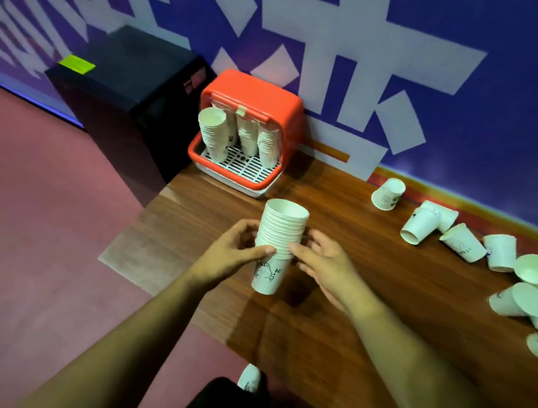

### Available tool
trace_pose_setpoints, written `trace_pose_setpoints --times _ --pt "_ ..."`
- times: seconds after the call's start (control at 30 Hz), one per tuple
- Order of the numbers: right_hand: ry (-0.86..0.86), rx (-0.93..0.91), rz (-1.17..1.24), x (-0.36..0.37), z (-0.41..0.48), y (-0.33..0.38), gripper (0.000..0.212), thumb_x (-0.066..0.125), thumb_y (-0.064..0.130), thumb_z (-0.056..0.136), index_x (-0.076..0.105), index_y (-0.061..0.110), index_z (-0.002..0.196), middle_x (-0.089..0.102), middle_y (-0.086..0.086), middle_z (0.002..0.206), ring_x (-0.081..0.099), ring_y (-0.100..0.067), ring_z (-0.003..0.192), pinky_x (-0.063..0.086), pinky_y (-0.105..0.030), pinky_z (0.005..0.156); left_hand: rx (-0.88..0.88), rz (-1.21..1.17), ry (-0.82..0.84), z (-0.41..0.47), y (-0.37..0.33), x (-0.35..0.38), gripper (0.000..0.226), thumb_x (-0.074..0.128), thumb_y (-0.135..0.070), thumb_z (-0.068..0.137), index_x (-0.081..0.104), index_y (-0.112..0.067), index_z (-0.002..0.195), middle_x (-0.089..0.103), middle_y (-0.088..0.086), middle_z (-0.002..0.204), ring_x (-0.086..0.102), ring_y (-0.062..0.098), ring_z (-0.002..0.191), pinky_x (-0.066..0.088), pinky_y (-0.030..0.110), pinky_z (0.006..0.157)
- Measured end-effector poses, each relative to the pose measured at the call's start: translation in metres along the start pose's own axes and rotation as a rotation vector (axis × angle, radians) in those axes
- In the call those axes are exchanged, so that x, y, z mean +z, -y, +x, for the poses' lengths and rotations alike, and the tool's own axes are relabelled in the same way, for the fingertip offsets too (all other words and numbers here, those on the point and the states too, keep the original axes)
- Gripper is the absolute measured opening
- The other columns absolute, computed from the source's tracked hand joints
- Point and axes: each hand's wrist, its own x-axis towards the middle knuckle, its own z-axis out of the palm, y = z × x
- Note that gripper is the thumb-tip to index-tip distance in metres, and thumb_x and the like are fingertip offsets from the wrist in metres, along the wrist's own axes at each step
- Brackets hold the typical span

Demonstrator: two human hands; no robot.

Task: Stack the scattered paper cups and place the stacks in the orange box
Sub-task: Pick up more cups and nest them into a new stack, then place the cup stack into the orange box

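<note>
Stack of nested white paper cups (278, 239), mouth up, held just above the near-left part of the wooden table (369, 285) between the left hand (237, 251) and the right hand (325, 262), each grip closed against one side of the stack with fingers curled around it. Orange box (253, 102) at the table's far-left corner, open toward the viewer, with three cup stacks (245, 135) leaning inside on its white grid; scattered paper cups (461, 241) lying tipped along the table's right side, well apart from the held stack
</note>
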Motion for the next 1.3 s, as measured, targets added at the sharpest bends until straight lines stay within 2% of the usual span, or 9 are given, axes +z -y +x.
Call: trace_pose_setpoints --times 0.1,0.27,0.4,0.7,0.8,1.03,1.1,1.23,1.3 --pt "0.051 -0.056 -0.041 0.017 0.003 0.003 0.050 0.063 0.001 0.090 0.047 0.012 0.136 0.066 -0.001 0.119 0.065 -0.002 0.098 0.051 -0.016 0.076 0.037 -0.018 -0.034 -0.014 -0.007 -0.014 0.054 0.077 -0.015 0.084 0.051 -0.007 0.131 0.069 0.010 0.125 0.064 0.025 0.119 0.054 0.040 0.098" --pt "0.085 -0.104 -0.188 0.053 0.019 0.009 0.075 0.071 0.000 0.083 0.034 0.018 0.145 0.052 0.004 0.130 0.052 0.004 0.106 0.043 -0.004 0.078 0.061 -0.053 -0.088 -0.023 -0.015 -0.050 0.060 0.079 -0.021 0.081 0.052 -0.007 0.132 0.067 0.013 0.128 0.062 0.029 0.122 0.051 0.045 0.102" --pt "0.067 -0.126 -0.230 0.076 0.052 0.019 0.067 0.072 -0.001 0.082 0.037 0.024 0.134 0.050 0.014 0.115 0.050 0.007 0.099 0.039 0.002 0.075 0.092 0.010 -0.093 -0.006 -0.022 -0.086 0.059 0.081 -0.030 0.078 0.058 -0.016 0.130 0.067 0.009 0.126 0.061 0.029 0.122 0.050 0.051 0.103" --pt "-0.163 -0.126 -0.243 0.143 0.180 0.030 0.073 0.085 0.010 0.071 0.044 0.031 0.128 0.060 0.010 0.123 0.060 -0.005 0.111 0.052 -0.020 0.087 0.104 0.120 0.136 0.097 -0.037 -0.206 0.059 0.070 -0.008 0.089 0.049 -0.009 0.144 0.061 0.005 0.140 0.058 0.020 0.129 0.045 0.043 0.111" --pt "-0.232 -0.153 -0.272 0.149 0.215 0.039 0.073 0.085 0.009 0.072 0.042 0.028 0.128 0.058 0.014 0.116 0.061 0.010 0.098 0.050 -0.012 0.078 0.072 0.158 0.217 0.133 -0.041 -0.240 0.058 0.073 -0.017 0.089 0.053 -0.018 0.143 0.064 0.000 0.137 0.060 0.019 0.127 0.046 0.040 0.109" --pt "-0.448 -0.228 -0.364 0.144 0.273 0.042 0.082 0.086 0.015 0.069 0.035 0.045 0.126 0.046 0.030 0.121 0.047 0.002 0.115 0.040 -0.019 0.098 0.103 0.337 -0.262 0.211 -0.020 -0.286 0.040 0.082 -0.028 0.082 0.059 -0.017 0.113 0.064 0.006 0.117 0.063 0.013 0.103 0.054 0.032 0.087" --pt "-0.475 -0.231 -0.379 0.144 0.286 0.040 0.084 0.086 0.017 0.068 0.036 0.036 0.133 0.047 0.023 0.123 0.045 0.002 0.116 0.040 -0.020 0.098 0.102 0.361 -0.268 0.229 -0.013 -0.292 0.054 0.083 -0.035 0.077 0.055 -0.018 0.120 0.058 0.004 0.123 0.062 0.010 0.106 0.055 0.030 0.090" --pt "-0.519 -0.194 -0.377 0.141 0.308 0.033 0.086 0.085 0.037 0.060 0.034 0.061 0.124 0.047 0.026 0.130 0.050 -0.011 0.126 0.046 -0.044 0.104 0.097 0.491 -0.170 0.252 -0.004 -0.292 0.073 0.085 -0.030 0.076 0.046 -0.018 0.137 0.049 0.001 0.135 0.052 0.011 0.122 0.046 0.028 0.103" --pt "-0.532 -0.184 -0.420 0.140 0.318 0.028 0.087 0.085 0.034 0.061 0.037 0.046 0.133 0.049 0.013 0.137 0.048 -0.014 0.128 0.046 -0.047 0.104 0.110 0.511 -0.154 0.260 0.001 -0.291 0.075 0.085 -0.027 0.076 0.045 -0.019 0.139 0.050 0.000 0.135 0.051 0.011 0.124 0.045 0.033 0.107"
